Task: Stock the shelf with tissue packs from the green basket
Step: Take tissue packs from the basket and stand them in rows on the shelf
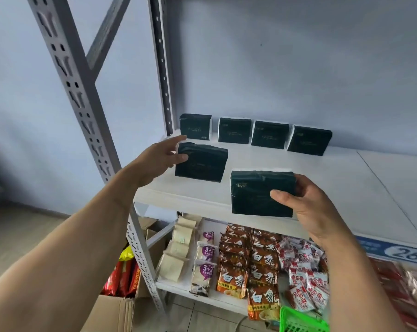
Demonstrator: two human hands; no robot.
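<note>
White metal shelf (322, 178) carries four dark green tissue packs (269, 134) at rear. Left hand (155, 159) and right hand (315, 207) fingers each grip another pack. Risk: hasty placement topples row.

Pale blue wall (298, 56), grey metal upright (78, 97), tiled floor (16, 236), cardboard box (111, 312)

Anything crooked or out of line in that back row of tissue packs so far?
Yes: the rightmost pack in the back row is turned at an angle, while the other three face forward. The leftmost pack also stands apart by a wider gap.
</note>
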